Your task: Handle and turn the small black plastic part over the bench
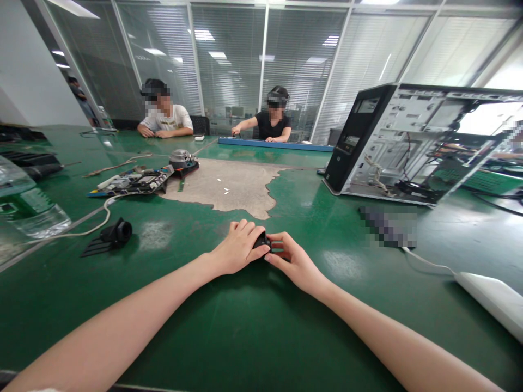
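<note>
My left hand [239, 247] and my right hand [292, 258] meet in the middle of the green table [245, 326]. Both grip a small black part [263, 241] that rests on or just above the tabletop. My fingers cover most of the part, so its shape is hard to tell. Both forearms reach in from the bottom of the view.
An open computer case [408, 141] lies at the right. A circuit board [134, 182] and a round grey part [182, 159] lie at the left, a black connector with a cable [116, 233] closer. A water bottle [28, 204] lies far left. Two people sit across the table.
</note>
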`<state>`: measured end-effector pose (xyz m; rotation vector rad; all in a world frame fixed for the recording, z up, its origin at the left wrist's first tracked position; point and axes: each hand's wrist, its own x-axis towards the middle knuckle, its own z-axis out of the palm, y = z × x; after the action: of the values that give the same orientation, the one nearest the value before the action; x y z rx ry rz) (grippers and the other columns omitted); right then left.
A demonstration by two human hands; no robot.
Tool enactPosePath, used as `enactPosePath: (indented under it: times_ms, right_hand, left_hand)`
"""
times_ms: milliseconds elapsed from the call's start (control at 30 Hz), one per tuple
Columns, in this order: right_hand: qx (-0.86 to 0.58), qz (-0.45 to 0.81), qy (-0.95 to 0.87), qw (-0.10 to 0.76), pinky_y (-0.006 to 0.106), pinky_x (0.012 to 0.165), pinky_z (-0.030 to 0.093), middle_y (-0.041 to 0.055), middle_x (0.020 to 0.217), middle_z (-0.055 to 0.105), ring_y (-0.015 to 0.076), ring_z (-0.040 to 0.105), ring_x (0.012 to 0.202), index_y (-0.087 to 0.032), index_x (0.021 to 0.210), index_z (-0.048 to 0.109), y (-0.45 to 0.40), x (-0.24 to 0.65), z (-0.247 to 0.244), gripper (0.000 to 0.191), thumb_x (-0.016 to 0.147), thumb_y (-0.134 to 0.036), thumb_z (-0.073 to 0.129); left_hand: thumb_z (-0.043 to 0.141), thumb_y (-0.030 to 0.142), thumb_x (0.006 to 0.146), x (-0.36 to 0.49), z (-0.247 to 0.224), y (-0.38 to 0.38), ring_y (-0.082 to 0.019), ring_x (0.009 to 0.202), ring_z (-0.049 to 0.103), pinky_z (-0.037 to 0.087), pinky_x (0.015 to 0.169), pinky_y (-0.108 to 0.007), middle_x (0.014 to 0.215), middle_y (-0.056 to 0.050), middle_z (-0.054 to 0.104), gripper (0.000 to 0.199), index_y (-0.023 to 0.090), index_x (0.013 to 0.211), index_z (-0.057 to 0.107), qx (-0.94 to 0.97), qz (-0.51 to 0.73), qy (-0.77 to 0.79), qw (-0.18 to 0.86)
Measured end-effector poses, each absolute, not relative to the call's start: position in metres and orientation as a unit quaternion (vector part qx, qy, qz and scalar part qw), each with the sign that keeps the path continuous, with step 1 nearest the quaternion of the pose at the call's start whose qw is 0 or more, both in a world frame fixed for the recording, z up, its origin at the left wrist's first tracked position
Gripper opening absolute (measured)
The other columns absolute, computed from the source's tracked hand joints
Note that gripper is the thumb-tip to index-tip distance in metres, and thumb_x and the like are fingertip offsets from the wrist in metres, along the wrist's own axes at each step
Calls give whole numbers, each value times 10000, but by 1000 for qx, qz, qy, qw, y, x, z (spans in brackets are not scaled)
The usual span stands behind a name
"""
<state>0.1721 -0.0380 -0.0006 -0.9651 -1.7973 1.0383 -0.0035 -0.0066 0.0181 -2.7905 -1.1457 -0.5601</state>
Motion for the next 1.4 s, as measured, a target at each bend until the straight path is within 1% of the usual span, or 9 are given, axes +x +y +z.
enactPosePath:
  times_ms: [133, 300, 400, 500, 667, 867, 1067, 1233, 1400]
  right_hand:
    - [-368, 377, -738, 421, 332, 802, 500, 32, 1062, 461, 175, 489, 1025, -247, 1027, 440, -40, 172, -1, 347, 722, -197, 597]
    - [-373, 380, -729, 429, 334, 814, 490, 22, 999, 494, 162, 521, 977, -237, 966, 465, -40, 171, 0, 217, 765, -229, 549]
    - [-388, 398, -716, 423, 346, 824, 484, 33, 1031, 511, 160, 538, 956, -237, 1019, 440, -38, 171, 0, 278, 765, -225, 552]
    - [-395, 411, -715, 404, 349, 822, 483, 39, 1020, 528, 155, 551, 925, -234, 1076, 419, -38, 172, 0, 342, 763, -217, 555]
    - [-387, 390, -732, 404, 336, 806, 488, 29, 1058, 494, 163, 531, 961, -245, 1043, 435, -40, 173, 0, 374, 716, -197, 608]
    - [-382, 416, -715, 412, 327, 794, 488, 17, 980, 539, 142, 561, 894, -237, 999, 452, -38, 172, 1, 248, 770, -242, 548]
    - [-390, 426, -701, 419, 331, 797, 492, 31, 1027, 518, 152, 545, 938, -234, 1008, 438, -37, 172, -1, 296, 746, -227, 575]
    - [-370, 391, -728, 423, 324, 781, 499, 23, 1028, 482, 170, 509, 998, -243, 971, 457, -39, 172, -1, 304, 710, -215, 610]
    - [-370, 402, -718, 431, 315, 796, 492, 12, 973, 499, 144, 532, 937, -233, 927, 459, -38, 171, 0, 201, 757, -237, 564]
  left_hand:
    - [232, 489, 869, -4, 17, -7, -214, 856, 372, 285, 765, -364, 931, -69, 474, 437, 159, 1048, 454, -909, -185, -373, 37]
    - [230, 490, 870, -4, 18, -8, -213, 852, 372, 285, 763, -362, 927, -69, 477, 439, 157, 1040, 459, -909, -185, -373, 34]
    - [233, 488, 871, -3, 19, -8, -213, 853, 372, 285, 765, -363, 923, -69, 478, 436, 154, 1040, 457, -909, -184, -373, 33]
    - [232, 488, 870, -3, 18, -7, -212, 850, 373, 285, 766, -364, 913, -68, 477, 438, 152, 1033, 462, -909, -184, -373, 33]
    - [227, 486, 872, -4, 18, -7, -213, 856, 373, 285, 769, -368, 932, -71, 477, 441, 151, 1050, 453, -910, -181, -372, 33]
    - [230, 493, 869, -3, 18, -7, -214, 860, 372, 287, 766, -366, 931, -71, 477, 448, 152, 1055, 452, -909, -182, -374, 34]
    - [236, 495, 866, -3, 18, -7, -213, 855, 376, 285, 769, -366, 918, -68, 476, 442, 157, 1038, 463, -908, -186, -373, 29]
    - [241, 487, 868, -3, 18, -7, -214, 857, 376, 284, 766, -366, 928, -69, 481, 432, 159, 1049, 458, -909, -185, -372, 29]
    - [241, 491, 867, -4, 18, -7, -214, 856, 376, 286, 763, -363, 931, -69, 479, 432, 160, 1039, 461, -909, -185, -373, 31]
